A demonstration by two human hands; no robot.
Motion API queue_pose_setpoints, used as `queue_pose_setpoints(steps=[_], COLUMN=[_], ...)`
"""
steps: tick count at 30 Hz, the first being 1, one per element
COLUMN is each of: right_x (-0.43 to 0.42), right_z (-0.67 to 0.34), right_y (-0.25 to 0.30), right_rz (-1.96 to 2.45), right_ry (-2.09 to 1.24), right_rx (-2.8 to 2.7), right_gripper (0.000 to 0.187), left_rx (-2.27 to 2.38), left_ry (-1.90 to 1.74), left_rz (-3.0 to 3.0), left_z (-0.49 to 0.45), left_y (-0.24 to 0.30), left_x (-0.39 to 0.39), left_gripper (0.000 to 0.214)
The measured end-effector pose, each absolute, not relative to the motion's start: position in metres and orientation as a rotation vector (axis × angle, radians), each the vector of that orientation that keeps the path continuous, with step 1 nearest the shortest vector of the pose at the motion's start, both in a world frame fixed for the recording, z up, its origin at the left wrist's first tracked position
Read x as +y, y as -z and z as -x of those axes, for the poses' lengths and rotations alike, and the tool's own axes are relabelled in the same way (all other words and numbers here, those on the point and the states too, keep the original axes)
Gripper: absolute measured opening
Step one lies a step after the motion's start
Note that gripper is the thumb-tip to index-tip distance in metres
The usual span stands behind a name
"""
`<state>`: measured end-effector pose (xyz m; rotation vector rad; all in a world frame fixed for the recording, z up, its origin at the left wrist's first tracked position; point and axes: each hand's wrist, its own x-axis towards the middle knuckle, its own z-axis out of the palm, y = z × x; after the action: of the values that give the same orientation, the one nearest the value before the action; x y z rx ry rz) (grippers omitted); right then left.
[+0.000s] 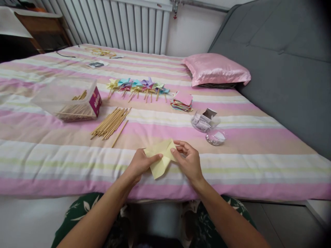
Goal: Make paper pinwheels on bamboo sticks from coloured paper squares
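A pale yellow paper sheet point(160, 158), partly folded, is held over the near edge of the striped bed point(232, 165). My left hand point(141, 165) pinches its left side with thumb and fingers closed on it. My right hand point(187, 160) grips its right corner, fingers curled round the fold. Beyond my hands lies a bundle of wooden sticks point(111, 123). A row of finished paper pinwheels point(139, 86) in several colours lies farther back. A stack of coloured paper squares point(182, 101) sits to their right.
A clear plastic box point(69, 100) with more sticks stands at the left. Two small clear containers point(207, 124) of pins sit right of my hands. A pink pillow point(216, 70) lies by the grey headboard point(279, 62). A radiator point(116, 24) lines the far wall.
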<state>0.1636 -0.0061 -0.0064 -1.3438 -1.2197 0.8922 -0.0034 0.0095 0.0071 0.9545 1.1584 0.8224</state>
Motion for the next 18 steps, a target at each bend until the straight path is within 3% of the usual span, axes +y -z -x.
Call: queue_pose_setpoints(steps=[10,18], right_x=[-0.012,-0.012], right_z=[-0.160,-0.159], right_y=[-0.003,0.000], right_rz=[1.384,1.364], right_ry=[-0.646,-0.706], right_rx=[-1.259,-1.214], right_gripper=[0.010,0.014], left_rx=[1.187,1.158], left_ry=[-0.814,-0.783], left_rz=[-0.956,-1.000], left_z=[0.002,0.003], left_y=[-0.010,-0.009], left_x=[0.008,0.008], left_gripper=[0.031,0.031])
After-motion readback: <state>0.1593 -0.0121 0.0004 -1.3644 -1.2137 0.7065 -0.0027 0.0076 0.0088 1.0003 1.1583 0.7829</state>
